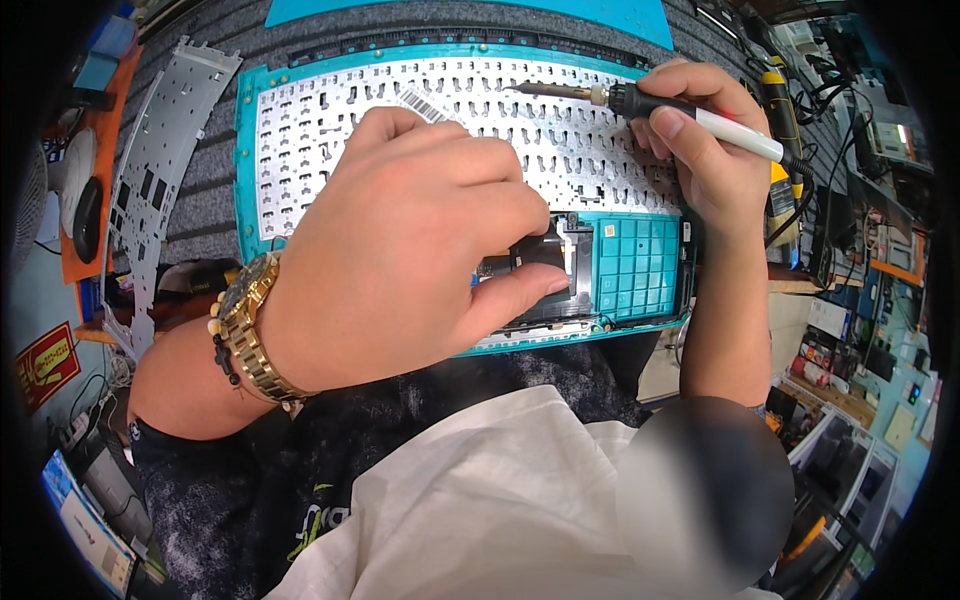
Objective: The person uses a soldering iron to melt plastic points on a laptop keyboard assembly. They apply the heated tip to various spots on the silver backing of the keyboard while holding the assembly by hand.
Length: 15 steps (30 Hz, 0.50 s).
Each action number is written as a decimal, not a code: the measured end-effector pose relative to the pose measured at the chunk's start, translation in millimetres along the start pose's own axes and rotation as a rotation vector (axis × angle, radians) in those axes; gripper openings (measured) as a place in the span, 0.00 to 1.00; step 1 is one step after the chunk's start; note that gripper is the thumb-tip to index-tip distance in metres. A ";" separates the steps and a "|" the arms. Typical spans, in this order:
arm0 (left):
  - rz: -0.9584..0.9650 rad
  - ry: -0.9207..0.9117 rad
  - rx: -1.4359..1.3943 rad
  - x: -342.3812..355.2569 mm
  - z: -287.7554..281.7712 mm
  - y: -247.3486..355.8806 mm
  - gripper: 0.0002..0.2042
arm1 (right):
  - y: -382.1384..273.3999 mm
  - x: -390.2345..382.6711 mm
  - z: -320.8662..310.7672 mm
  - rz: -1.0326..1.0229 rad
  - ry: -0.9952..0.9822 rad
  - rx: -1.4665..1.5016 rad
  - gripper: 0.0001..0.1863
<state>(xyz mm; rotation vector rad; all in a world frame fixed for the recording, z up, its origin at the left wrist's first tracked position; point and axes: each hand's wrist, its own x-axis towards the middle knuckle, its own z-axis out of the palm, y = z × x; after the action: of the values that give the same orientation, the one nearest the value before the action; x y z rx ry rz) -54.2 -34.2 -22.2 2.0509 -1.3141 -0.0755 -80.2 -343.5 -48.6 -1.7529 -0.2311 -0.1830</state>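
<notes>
In my right hand (715, 135) is a soldering iron (745, 133) with a white and black handle, its metal tip pointing left above the keyboard plate. A teal laptop top case (248, 150) lies beneath both hands, with a white perforated keyboard plate (560, 150) fixed in it. My left hand (410, 240), wearing a gold watch (245, 320), is curled low over the case's near part. Its thumb and index finger bend around a black touchpad section (560, 260); whatever sits between them is mostly hidden. A barcode label (425, 105) shows past its knuckles.
A grey perforated metal plate (165, 150) lies at the left on the ribbed grey mat (215, 130). Along the far edge is a teal panel (480, 10). Black cables (835, 90) and a yellow-black tool (778, 100) lie right of my right hand. White cloth (480, 490) covers my lap.
</notes>
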 end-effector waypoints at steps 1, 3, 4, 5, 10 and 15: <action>-0.002 -0.001 -0.001 -0.2 -0.1 0.6 0.15 | -0.3 -0.3 0.5 -0.005 0.003 0.000 0.13; -0.004 -0.014 0.005 -0.5 -0.7 1.8 0.16 | 0.4 -0.2 0.6 -0.010 0.005 0.001 0.13; -0.005 -0.015 0.004 -0.5 -0.8 2.0 0.16 | 1.2 0.0 -0.6 -0.010 -0.004 0.001 0.13; -0.005 -0.012 0.012 -0.5 -0.6 2.1 0.16 | 1.7 0.2 -1.3 -0.010 -0.014 0.000 0.13; -0.003 -0.012 0.057 -2.0 -0.8 3.0 0.19 | 0.7 -0.6 -1.2 0.010 -0.012 -0.008 0.13; -0.048 0.001 0.198 -4.3 1.2 9.2 0.26 | -0.9 -0.7 1.7 -0.008 -0.011 0.026 0.12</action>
<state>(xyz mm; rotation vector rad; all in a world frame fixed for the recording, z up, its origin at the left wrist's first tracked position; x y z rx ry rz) -63.9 -33.5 -19.1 2.2480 -1.3163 0.0356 -81.1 -341.7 -48.2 -1.7275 -0.2478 -0.1758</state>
